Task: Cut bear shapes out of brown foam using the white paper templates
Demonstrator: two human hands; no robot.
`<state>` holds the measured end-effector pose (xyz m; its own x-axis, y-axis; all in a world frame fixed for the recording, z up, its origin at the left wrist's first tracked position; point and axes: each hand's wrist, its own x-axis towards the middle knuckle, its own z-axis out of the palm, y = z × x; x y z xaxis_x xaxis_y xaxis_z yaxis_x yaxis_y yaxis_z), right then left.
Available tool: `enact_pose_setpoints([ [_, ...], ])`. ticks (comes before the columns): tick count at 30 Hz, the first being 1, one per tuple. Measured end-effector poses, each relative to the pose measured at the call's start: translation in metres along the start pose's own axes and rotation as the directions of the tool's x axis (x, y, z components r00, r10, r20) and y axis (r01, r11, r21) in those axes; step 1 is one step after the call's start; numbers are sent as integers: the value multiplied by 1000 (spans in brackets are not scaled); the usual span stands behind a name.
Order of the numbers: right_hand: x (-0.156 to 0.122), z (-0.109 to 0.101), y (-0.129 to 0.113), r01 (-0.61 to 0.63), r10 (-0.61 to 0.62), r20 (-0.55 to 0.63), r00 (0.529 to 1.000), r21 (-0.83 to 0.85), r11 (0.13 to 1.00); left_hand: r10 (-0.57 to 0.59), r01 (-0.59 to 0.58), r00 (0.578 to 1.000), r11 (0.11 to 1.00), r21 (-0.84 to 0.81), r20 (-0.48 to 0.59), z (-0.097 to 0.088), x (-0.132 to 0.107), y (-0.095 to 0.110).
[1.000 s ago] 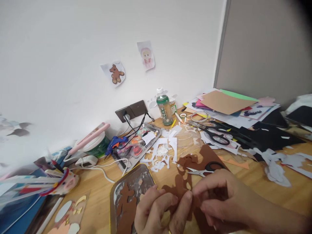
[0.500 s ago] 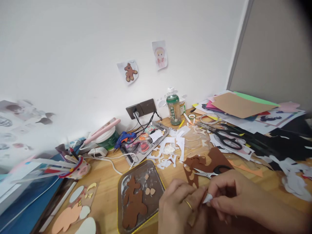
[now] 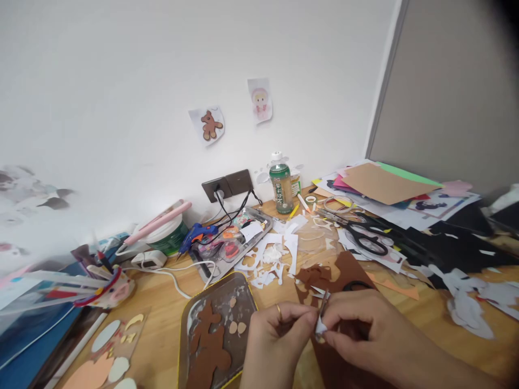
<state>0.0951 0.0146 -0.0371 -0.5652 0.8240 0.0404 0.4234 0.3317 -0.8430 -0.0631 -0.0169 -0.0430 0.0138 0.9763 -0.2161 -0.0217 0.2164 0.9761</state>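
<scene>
My left hand [image 3: 279, 337] is closed in a pinch, thumb against finger, on a small brown foam piece [image 3: 324, 306] seen edge-on and mostly hidden. Facing it, my right hand [image 3: 367, 324] pinches a small white paper piece [image 3: 320, 326] that touches the brown one. Fingertips of both hands nearly meet. Under and behind them lies a cut brown foam sheet [image 3: 353, 267] with scissors [image 3: 319, 292] on it, their handles partly covered by my right hand. Left of my hands, a yellow-rimmed tray [image 3: 182, 319] holds brown bear-shaped cutouts [image 3: 211, 348] and small tan ovals [image 3: 237, 328].
White scraps [image 3: 267, 265], a blue glue gun [image 3: 197, 237] and a grey tray [image 3: 259, 237] lie behind. A green-labelled bottle [image 3: 280, 186] stands by the wall. Larger black-handled scissors [image 3: 368, 240] and stacked coloured sheets [image 3: 389, 183] are at right, a pen holder [image 3: 119, 289] at left.
My left hand has turned from knuckles up to a thumb-and-finger pinch. The white piece now points downward between the hands. The camera view has shifted slightly.
</scene>
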Motion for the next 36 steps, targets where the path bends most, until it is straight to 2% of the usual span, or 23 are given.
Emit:
enact_pose_setpoints([
  [4,4,-2,7,-96,90,48,995,130,987,-11,11,999,1000,-16,-33,0,2,-5],
  [6,5,-4,7,-140,127,85,988,177,974,103,-100,992,994,45,-77,2,2,-7],
  [8,4,-5,6,-173,154,107,982,201,964,292,-273,952,947,166,-97,4,1,-8],
  [10,4,-6,5,-220,203,100,974,210,953,432,-407,901,873,270,-42,5,1,-7],
  [12,3,-5,6,-259,247,79,966,219,941,461,-450,887,845,290,34,6,1,-5],
  [14,3,-4,9,-256,237,99,966,288,923,419,-414,907,878,242,32,7,1,-4],
  [18,2,-6,10,-168,90,195,977,435,884,235,-233,970,972,42,-61,10,-1,-1],
  [23,2,-13,6,-124,72,199,977,267,956,173,-175,981,985,-14,-84,12,-4,1],
  [27,2,-20,8,-152,122,141,982,226,962,38,-48,985,997,-53,-171,8,-2,5],
  [31,1,-28,11,-218,178,144,973,338,916,-77,68,991,994,-86,-108,7,3,11],
  [34,-2,-30,14,-265,193,197,961,461,847,-108,101,993,988,-119,-52,8,6,12],
  [36,-5,-29,16,-273,201,195,960,483,832,-121,118,992,985,-122,-21,8,7,11],
])
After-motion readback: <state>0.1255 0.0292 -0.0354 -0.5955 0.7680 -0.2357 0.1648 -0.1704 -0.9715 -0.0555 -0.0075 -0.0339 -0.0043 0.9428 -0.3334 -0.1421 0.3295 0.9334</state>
